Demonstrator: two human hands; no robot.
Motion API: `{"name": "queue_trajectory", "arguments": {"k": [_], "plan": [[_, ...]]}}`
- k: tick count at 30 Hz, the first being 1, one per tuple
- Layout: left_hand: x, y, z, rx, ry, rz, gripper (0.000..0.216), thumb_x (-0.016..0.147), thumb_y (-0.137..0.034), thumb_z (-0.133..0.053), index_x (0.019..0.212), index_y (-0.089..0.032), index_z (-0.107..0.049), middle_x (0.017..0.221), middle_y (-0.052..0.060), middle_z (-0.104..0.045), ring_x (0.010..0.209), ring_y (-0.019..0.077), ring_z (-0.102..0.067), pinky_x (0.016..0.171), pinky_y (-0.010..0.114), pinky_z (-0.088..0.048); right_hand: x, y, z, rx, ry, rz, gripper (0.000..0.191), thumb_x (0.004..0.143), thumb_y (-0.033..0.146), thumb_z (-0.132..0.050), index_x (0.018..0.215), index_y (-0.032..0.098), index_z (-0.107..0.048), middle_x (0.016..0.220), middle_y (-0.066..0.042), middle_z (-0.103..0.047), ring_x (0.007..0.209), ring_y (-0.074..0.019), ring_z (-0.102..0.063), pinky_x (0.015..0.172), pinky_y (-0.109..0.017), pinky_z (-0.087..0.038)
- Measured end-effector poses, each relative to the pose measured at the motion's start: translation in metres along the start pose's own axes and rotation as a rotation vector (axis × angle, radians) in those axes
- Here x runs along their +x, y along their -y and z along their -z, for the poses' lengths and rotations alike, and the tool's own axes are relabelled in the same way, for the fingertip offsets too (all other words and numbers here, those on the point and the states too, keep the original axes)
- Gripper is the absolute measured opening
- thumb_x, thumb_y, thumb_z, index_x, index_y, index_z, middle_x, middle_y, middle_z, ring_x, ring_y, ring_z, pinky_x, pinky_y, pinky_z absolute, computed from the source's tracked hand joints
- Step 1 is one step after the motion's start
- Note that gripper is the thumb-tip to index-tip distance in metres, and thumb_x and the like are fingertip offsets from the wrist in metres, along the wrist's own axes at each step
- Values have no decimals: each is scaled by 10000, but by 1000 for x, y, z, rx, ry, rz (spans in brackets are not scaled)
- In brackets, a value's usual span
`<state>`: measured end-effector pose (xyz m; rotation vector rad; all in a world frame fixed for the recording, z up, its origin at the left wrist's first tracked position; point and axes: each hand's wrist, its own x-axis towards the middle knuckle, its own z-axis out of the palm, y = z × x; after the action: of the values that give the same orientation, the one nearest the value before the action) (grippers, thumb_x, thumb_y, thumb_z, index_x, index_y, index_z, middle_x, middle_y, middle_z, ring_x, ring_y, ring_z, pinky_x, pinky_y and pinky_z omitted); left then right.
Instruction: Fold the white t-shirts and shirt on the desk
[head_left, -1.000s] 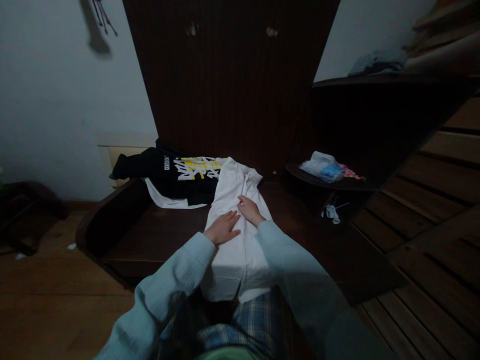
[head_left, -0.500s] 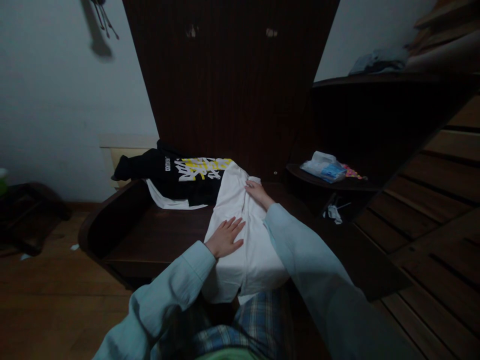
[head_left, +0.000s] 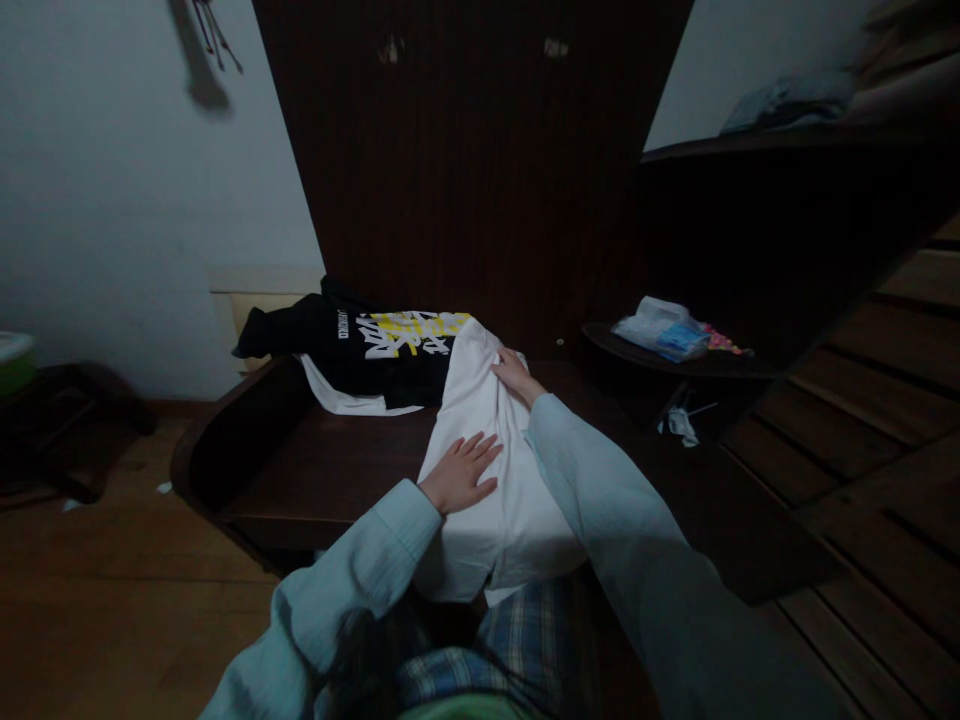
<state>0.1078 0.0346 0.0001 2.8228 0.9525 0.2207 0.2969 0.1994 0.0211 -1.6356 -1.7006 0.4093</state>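
Note:
White trousers (head_left: 536, 535) lie lengthwise over the dark wooden bench (head_left: 322, 475), their lower end hanging at its front edge by my knees. My left hand (head_left: 461, 474) rests palm down on the near part of the cloth, fingers spread. Farther up, toward the waist end, my right hand (head_left: 517, 376) lies over the fabric with its fingers partly bent and thumb apart. Creases run down the cloth from it. Just left of the trousers' far end is a black top (head_left: 412, 380) with white and yellow print, spread along the back of the bench.
White cloth (head_left: 341, 402) shows under the black top. A plastic-wrapped pack (head_left: 664, 328) sits on a small corner shelf (head_left: 637, 358) to the right. Wooden slats (head_left: 885, 400) rise at the far right. A dark stool (head_left: 67, 430) holding a green container (head_left: 15, 360) stands at left.
My view has shifted slightly, so the scene sits a little farther right. The right hand's fingers have moved a little over the cloth; the left hand stays flat on it.

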Motion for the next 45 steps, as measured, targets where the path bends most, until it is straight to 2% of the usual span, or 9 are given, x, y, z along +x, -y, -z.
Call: {"name": "queue_trajectory", "arguments": {"k": [8,12,16,20,23,33,40,43,45], "plan": [[-1,0,1,-80,-37,-4,552,828,-353,-396,1342,-185,-288,1403,86,-341,1307,229,-249,1040,458,-233,-12,-2,-20,-57,35,13,669,728,226,-465,1345,59,-268,1420,-156,-243,1315,-229,-213,1076,-350,-196],[-1,2,-1,-85,-47,7,516,837,-278,-338,1344,-199,-292,1409,61,-335,1305,210,-256,1044,438,-229,-23,7,-11,-137,-32,17,674,755,246,-470,1363,91,-223,1426,-166,-208,1321,-271,-178,1067,-427,-190],[3,3,-1,-83,-28,73,504,850,-257,-281,1347,-174,-290,1404,65,-345,1303,187,-264,1048,408,-229,-62,13,2,-230,-76,88,607,809,303,-424,1354,101,-249,1430,-158,-208,1321,-255,-175,1064,-408,-196],[10,7,-3,-37,-5,119,522,882,-374,-225,1353,-155,-274,1416,89,-315,1321,211,-222,1050,436,-209,-116,10,1,-348,90,131,576,846,392,-364,1334,91,-307,1417,-159,-268,1313,-243,-213,1057,-381,-196],[14,12,-5,-2,1,114,525,883,-374,-220,1359,-156,-258,1421,91,-302,1325,209,-211,1049,438,-210,-136,9,-5,-445,213,106,533,883,407,-272,1314,104,-350,1421,-152,-274,1325,-243,-191,1055,-410,-151],[34,31,-2,45,8,140,519,882,-370,-226,1367,-187,-244,1432,69,-284,1322,204,-219,1049,433,-214,-105,8,-10,-469,247,33,605,900,436,-225,1372,59,-214,1451,-157,-180,1339,-223,-147,1058,-392,-122],[49,46,-1,80,8,118,535,890,-407,-212,1371,-175,-240,1436,68,-274,1324,201,-212,1057,414,-203,-91,9,-8,-434,177,71,492,897,342,-276,1307,81,-354,1391,-158,-334,1300,-219,-255,1042,-396,-187],[54,51,-1,87,15,114,546,889,-435,-214,1365,-169,-254,1434,72,-277,1325,209,-207,1058,425,-196,-99,12,0,-416,126,108,448,874,270,-315,1253,60,-426,1334,-163,-415,1255,-204,-335,1036,-338,-225],[58,54,1,85,17,121,539,890,-433,-220,1364,-178,-258,1435,70,-278,1325,210,-206,1058,434,-193,-115,15,3,-418,124,124,459,865,273,-324,1249,46,-433,1334,-172,-412,1252,-210,-341,1044,-329,-218]]}}
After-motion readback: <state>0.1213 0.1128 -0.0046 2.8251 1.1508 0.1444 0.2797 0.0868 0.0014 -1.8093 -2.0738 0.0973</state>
